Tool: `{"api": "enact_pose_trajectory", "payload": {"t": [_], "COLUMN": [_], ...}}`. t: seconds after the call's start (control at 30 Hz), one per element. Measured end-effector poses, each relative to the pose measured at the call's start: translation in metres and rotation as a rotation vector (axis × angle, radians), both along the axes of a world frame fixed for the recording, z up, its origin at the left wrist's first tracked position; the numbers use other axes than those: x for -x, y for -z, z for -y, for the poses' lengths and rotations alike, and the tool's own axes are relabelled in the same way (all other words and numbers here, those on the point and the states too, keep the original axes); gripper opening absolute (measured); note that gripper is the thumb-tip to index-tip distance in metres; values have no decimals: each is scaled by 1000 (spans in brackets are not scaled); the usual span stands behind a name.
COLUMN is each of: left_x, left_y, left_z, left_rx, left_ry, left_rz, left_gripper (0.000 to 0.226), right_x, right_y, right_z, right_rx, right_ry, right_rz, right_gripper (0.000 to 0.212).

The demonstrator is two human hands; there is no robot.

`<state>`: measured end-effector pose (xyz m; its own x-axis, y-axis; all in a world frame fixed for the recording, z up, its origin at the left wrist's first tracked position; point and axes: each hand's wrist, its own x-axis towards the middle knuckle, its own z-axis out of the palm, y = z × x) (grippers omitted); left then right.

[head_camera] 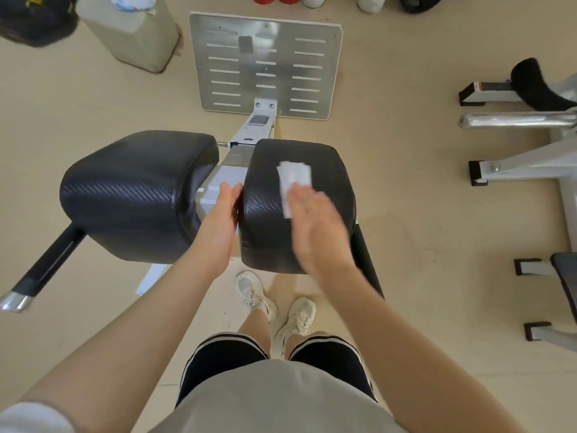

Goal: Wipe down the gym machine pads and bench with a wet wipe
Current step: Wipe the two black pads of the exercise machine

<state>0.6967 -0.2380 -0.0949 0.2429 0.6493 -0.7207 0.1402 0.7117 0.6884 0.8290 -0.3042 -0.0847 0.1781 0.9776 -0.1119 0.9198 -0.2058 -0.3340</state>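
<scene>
Two black padded cushions of a gym machine sit side by side in front of me, the left pad [134, 195] and the right pad [265, 220]. A white wet wipe [292, 176] lies flat on top of the right pad. My right hand [315, 220] presses on the wipe's near end with straight fingers; the hand is blurred. My left hand [223, 214] reaches into the gap between the pads, fingers straight, touching the right pad's inner side.
A slotted metal footplate [265, 67] lies on the floor beyond the pads. A black handle bar [46, 267] sticks out lower left. White machine frames [524, 160] and a chrome bar [515, 120] stand at the right. A beige bin [131, 35] is upper left.
</scene>
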Motion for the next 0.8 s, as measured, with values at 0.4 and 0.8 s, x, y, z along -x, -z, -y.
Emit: {"api": "enact_pose_trajectory", "payload": {"t": [0.4, 0.8], "left_x": [8, 19], "left_y": [-14, -13], "left_z": [43, 35], "left_rx": [-93, -52], "left_ry": [-92, 69], "left_rz": [-42, -12], "left_gripper": [58, 61], "right_x": [-34, 48], "right_y": [-8, -6], "right_z": [29, 23], "right_rx": [139, 67], "right_ry": [-66, -237], "right_rz": [95, -33], "right_gripper": [59, 59]}}
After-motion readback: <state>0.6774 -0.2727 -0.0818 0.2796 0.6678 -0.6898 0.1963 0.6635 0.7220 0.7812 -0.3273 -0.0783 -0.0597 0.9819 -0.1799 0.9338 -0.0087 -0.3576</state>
